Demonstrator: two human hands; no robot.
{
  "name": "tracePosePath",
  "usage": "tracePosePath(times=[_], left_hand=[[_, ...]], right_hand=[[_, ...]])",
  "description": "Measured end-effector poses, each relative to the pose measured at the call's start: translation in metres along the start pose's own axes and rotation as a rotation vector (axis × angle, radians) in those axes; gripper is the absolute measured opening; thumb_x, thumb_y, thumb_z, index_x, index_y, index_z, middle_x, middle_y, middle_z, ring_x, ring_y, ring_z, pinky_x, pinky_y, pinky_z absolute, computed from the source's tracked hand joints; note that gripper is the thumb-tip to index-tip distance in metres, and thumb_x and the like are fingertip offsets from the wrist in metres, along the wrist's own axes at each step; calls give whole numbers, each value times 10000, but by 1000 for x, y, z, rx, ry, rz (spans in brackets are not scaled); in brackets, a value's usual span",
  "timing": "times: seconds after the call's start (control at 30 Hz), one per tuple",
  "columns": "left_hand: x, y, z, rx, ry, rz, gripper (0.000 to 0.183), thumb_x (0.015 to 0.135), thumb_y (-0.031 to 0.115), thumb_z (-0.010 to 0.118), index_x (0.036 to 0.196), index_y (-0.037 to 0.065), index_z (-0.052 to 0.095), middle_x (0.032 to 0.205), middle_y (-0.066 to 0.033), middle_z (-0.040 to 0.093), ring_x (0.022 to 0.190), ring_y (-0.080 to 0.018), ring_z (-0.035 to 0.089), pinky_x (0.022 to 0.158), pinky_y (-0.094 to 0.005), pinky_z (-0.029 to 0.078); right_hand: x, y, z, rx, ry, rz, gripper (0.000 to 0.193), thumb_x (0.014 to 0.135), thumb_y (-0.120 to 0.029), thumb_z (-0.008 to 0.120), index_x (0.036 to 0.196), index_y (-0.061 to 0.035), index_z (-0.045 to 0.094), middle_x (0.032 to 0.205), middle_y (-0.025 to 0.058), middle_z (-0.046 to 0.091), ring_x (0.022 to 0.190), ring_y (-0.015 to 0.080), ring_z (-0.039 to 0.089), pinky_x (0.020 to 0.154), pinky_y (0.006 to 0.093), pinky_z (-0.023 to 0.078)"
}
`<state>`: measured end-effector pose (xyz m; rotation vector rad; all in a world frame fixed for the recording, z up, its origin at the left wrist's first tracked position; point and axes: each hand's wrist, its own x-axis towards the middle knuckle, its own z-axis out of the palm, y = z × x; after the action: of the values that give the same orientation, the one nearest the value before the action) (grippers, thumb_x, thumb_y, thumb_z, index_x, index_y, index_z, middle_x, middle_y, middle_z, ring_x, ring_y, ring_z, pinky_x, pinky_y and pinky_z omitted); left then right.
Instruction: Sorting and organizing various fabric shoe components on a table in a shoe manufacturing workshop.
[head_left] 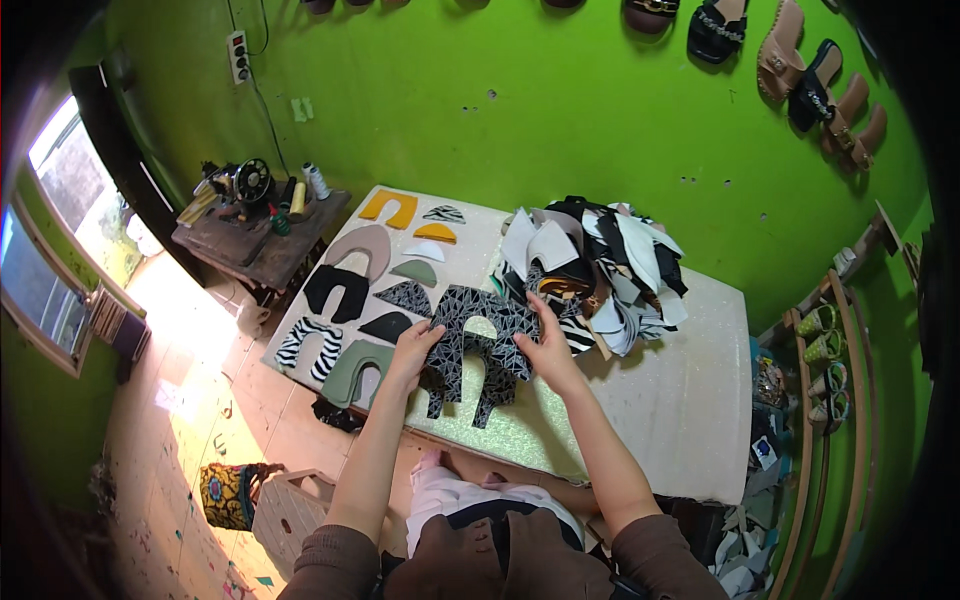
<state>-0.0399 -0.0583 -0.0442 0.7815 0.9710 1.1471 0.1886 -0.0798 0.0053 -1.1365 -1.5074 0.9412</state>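
Over the front of the pale table [690, 400], I hold black-and-grey U-shaped cut pieces [460, 310] with an angular line pattern, like shoe-upper parts. They appear to overlap, one hanging lower than the other. My left hand [414, 352] pinches the left side, and my right hand [548, 350] grips the right side. Left of them lie a black half-round piece [386, 326] and a patterned half-round piece [405, 294]. More U-shaped pieces lie further left: black [337, 290], zebra-striped [308, 348], green [352, 372], mauve [357, 247] and orange [389, 207].
A large heap of fabric scraps [600, 260] sits at the table's back, right of centre. The sewing machine [245, 185] stands on a small wooden table at the left. Sandals [717, 30] hang on the green wall; a shoe rack [830, 390] is far right. A stool [290, 515] stands front left.
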Motion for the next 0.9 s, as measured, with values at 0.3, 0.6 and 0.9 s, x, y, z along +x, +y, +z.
tracePosePath(times=[0.3,0.6,0.9], left_hand=[[-4,-25,-30,388,204,31,140,837,112,578,888,-17,599,758,-36,606,678,-83,530,610,-233,415],[14,-34,-35,883,91,20,262,792,176,606,929,-47,584,736,-147,597,658,-210,559,627,-320,433],[20,-20,-33,1326,-38,-20,308,800,285,575,924,6,616,848,-231,616,816,-380,594,711,-427,464]], right_hand=[[-43,19,43,-497,-130,-290,475,738,98,468,1180,-73,502,1315,232,299,1168,414,402,937,384,396],[-42,69,47,-474,-121,6,404,751,97,484,1142,1,522,1306,239,294,1155,412,413,966,378,369],[-30,101,56,-458,-9,101,385,776,78,461,1134,-40,538,1297,206,319,1122,392,444,925,364,400]])
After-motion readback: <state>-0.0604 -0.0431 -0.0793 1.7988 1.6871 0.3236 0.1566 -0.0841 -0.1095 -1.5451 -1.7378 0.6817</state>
